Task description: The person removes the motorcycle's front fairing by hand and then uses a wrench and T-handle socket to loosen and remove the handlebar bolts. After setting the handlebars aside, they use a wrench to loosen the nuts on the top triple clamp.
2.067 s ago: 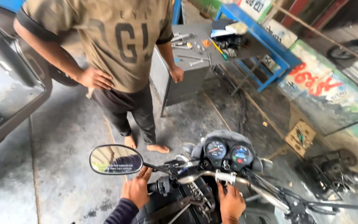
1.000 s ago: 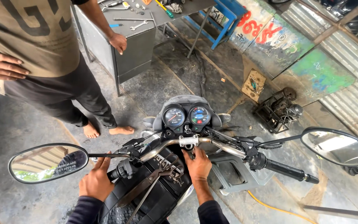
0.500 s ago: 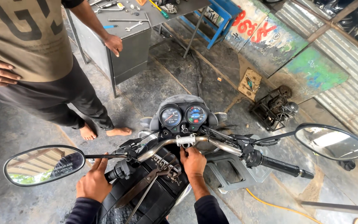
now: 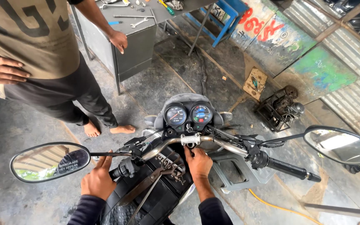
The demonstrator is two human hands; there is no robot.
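Right hand has slid up, fingers pinching handlebar clamp; left hand stays wrapped on grip

Ahead of the hands and to the left, a barefoot bystander in an olive shirt is seen beside a grey metal workbench strewn with steel spanners. A rusty detached engine is set to the right, on the concrete floor.
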